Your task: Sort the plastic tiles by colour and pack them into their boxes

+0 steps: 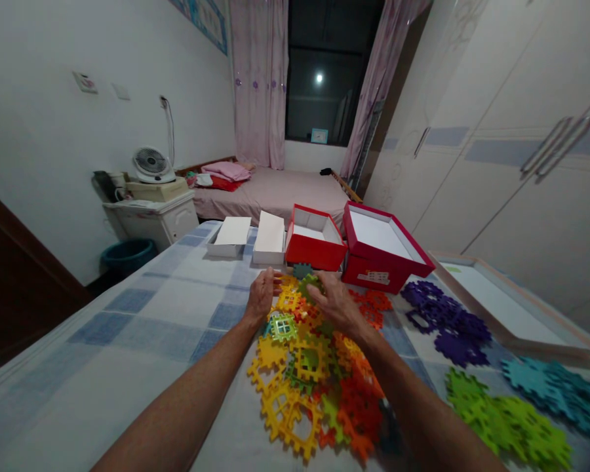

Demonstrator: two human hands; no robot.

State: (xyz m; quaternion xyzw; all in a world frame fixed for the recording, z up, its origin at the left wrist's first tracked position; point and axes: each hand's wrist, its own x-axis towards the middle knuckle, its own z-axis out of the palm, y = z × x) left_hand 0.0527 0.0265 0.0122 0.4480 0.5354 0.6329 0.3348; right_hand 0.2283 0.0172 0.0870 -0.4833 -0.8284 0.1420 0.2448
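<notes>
A heap of flat plastic interlocking building pieces with toothed edges lies in front of me, mostly yellow, orange and green. My left hand rests at the heap's far left side, fingers stretched out beside the yellow pieces. At the far end, my right hand has its thumb and fingers at a green interlocking piece, apparently gripping it. A dark teal piece lies just beyond. Close to my left wrist is a pale green window-shaped piece. Red-orange pieces lie right of my right hand.
Sorted piles of purple, teal and lime green pieces lie to the right. Along the far edge stand white boxes, a red box and a larger crimson box. A shallow lid sits at right.
</notes>
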